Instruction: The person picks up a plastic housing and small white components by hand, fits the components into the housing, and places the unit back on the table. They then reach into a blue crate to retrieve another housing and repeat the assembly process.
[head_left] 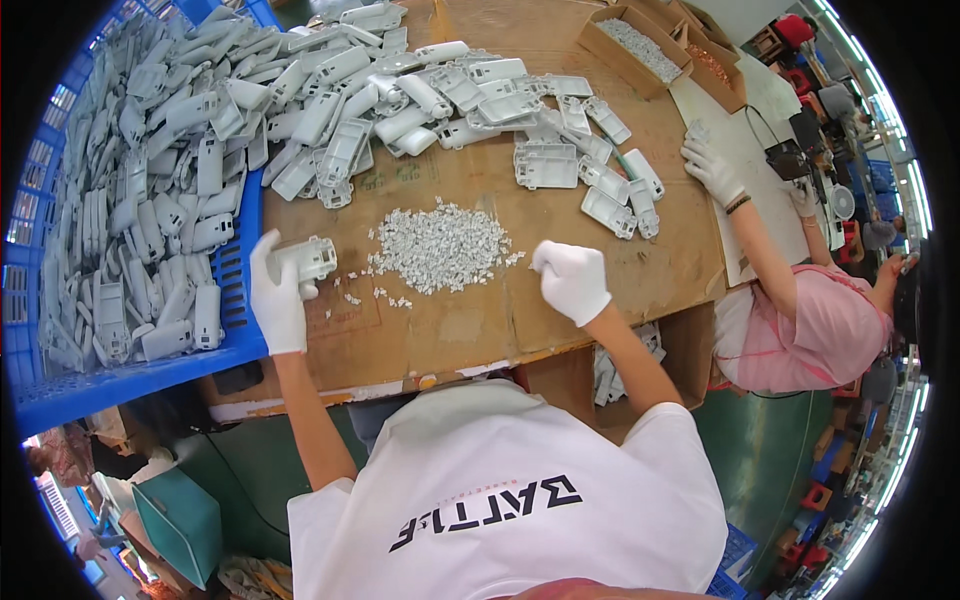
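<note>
My left hand [277, 290], in a white glove, grips a light grey plastic housing [312, 258] just right of the blue crate. On the other side of a heap of tiny whitish plastic parts [440, 247], my gloved right hand [572, 280] is closed with its fingertips bunched together. Whatever those fingertips may pinch is too small to make out. Several small parts lie scattered between the heap and my left hand. Beyond the heap, many similar grey housings [545, 165] lie in a loose pile across the cardboard-covered table [420, 345].
A blue crate [240, 350] full of housings stands at the left. Cardboard boxes [650, 85] with small parts sit at the far right. A co-worker in pink [815, 330] reaches a gloved hand [712, 170] onto the table's right side. An open carton [690, 365] stands below the front edge.
</note>
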`<control>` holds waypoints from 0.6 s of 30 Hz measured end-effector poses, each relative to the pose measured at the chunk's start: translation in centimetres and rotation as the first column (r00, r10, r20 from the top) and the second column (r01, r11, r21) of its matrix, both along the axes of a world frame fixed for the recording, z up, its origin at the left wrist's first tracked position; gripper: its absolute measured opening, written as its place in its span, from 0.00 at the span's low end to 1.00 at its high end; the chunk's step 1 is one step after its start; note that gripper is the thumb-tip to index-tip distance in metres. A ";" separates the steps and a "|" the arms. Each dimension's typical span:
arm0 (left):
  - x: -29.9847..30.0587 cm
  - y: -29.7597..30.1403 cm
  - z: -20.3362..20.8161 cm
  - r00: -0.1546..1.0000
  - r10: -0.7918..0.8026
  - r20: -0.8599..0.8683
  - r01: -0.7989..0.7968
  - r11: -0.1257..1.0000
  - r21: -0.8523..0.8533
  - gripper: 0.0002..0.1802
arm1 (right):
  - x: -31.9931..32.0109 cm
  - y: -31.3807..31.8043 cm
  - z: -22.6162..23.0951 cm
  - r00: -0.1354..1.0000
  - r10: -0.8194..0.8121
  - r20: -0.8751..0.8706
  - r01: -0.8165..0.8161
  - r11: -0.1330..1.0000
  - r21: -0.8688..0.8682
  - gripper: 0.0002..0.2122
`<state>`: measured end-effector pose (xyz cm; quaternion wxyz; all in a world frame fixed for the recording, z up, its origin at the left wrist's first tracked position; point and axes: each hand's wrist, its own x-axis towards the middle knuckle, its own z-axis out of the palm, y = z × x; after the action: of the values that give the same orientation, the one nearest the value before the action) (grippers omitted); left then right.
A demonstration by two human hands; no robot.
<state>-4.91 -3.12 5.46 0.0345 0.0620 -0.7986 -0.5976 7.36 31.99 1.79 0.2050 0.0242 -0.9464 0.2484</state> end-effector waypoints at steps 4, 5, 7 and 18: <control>2.7 -3.8 -3.6 0.958 -0.113 0.264 0.034 0.957 0.287 0.06 | -0.5 -2.6 -1.2 0.986 -0.164 0.020 0.165 0.976 -0.139 0.05; 3.5 -3.7 -3.8 0.948 -0.116 0.298 0.027 0.957 0.288 0.10 | -0.6 -2.9 -1.3 0.981 -0.175 0.079 0.189 0.955 -0.229 0.04; 4.8 -4.0 -4.2 0.915 -0.235 0.328 0.021 0.839 0.543 0.11 | -0.6 -3.4 -1.3 0.987 -0.149 0.067 0.160 0.963 -0.215 0.04; 11.4 3.0 -2.3 0.886 -0.359 0.294 0.156 0.826 0.541 0.24 | -2.0 -4.8 -0.5 0.957 -0.178 0.229 0.145 0.978 0.153 0.03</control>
<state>6.50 -0.10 3.13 -0.2224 0.0740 -0.6066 -0.7597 5.36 27.23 1.26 0.1061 -0.0697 -0.9777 0.1674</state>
